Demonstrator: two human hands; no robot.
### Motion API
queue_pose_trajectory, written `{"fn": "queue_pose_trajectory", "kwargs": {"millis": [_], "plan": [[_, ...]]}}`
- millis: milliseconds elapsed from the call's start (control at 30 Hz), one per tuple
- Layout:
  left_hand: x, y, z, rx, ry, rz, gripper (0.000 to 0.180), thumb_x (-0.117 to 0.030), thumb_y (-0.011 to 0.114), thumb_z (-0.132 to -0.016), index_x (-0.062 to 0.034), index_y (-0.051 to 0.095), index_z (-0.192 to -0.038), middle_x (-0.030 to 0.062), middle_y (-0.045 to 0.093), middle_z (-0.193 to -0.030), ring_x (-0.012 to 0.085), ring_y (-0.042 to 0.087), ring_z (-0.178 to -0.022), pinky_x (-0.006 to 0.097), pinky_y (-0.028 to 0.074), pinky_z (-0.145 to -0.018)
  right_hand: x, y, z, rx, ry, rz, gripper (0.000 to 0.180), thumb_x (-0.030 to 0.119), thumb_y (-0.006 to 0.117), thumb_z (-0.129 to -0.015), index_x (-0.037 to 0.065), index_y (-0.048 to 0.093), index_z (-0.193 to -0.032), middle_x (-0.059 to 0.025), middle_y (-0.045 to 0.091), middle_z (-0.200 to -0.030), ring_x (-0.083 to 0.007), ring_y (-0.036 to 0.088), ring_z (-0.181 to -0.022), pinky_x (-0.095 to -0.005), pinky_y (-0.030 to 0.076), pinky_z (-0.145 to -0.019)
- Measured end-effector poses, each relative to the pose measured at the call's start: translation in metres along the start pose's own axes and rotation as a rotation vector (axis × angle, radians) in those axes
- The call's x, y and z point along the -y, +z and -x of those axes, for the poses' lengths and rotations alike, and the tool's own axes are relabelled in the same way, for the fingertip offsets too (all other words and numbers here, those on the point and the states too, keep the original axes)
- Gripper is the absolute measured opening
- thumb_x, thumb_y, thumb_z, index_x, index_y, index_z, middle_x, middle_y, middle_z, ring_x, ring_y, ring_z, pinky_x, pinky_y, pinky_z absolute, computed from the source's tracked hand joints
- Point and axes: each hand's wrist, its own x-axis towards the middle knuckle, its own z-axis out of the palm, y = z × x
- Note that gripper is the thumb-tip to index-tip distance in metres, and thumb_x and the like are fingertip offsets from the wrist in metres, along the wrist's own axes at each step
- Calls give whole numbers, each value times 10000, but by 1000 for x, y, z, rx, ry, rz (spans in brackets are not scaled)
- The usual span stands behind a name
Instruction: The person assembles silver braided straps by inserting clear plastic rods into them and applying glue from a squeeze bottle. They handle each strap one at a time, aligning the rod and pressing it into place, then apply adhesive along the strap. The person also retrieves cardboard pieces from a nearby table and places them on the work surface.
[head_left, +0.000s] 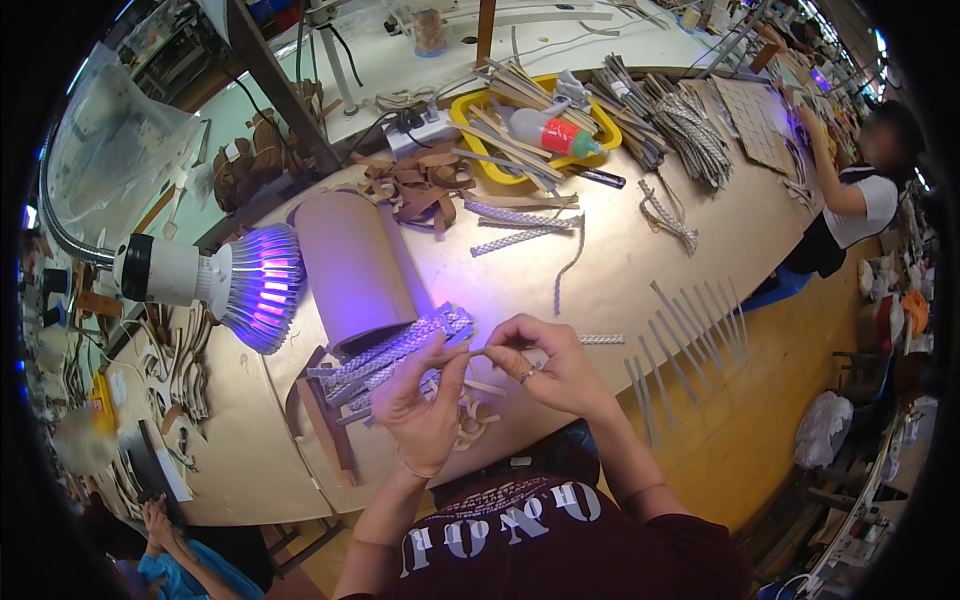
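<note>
Over the near part of the table, my left hand [422, 405] and my right hand [548, 368] come close together, thumbs and fingertips pinched. Between them runs a short, thin brownish strip [478, 353], mostly covered by the fingers. Woven silvery straps [365, 372] lie in a bundle beside and partly behind my left hand. Below the hands, pale curled strips [472, 420] rest on the table. Behind my right hand, another braided strap [602, 340] sticks out to the right.
A lamp [255, 285] casts violet light beside a brown cylinder [358, 265]. Farther back are brown leather scraps [425, 185], a yellow tray [480, 165] and a squeeze bottle [550, 132]. Grey strips [670, 345] line the right edge. Other people work at the right and lower left.
</note>
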Motion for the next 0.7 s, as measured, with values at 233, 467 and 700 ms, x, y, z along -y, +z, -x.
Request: {"fn": "queue_pose_trajectory", "kwargs": {"millis": [233, 467, 700], "plan": [[2, 12, -27, 23, 645, -518, 422, 77, 671, -715, -19, 697, -1125, 146, 723, -1075, 235, 703, -862, 317, 501, -744, 35, -6, 21, -238, -127, 255, 140, 74, 721, -863, -14, 663, -955, -94, 652, -834, -163, 619, -791, -291, 479, -756], [-1, 16, -24, 167, 770, -636, 420, -36, 694, -762, -46, 691, -1183, 131, 695, -1169, 170, 686, -837, 295, 470, -714, 53, -3, 25, -126, -11, -109, 73, 27, 684, -888, -31, 685, -932, -86, 659, -830, -156, 618, -772, -278, 481, -720], [3, 13, -24, 156, 819, -691, 374, -80, 704, -796, -96, 713, -1169, 133, 698, -1156, 134, 680, -767, 277, 453, -693, 54, -7, 26, -87, 6, -71, 77, 11, 664, -894, -44, 683, -945, -96, 656, -822, -164, 618, -763, -279, 481, -717]]}}
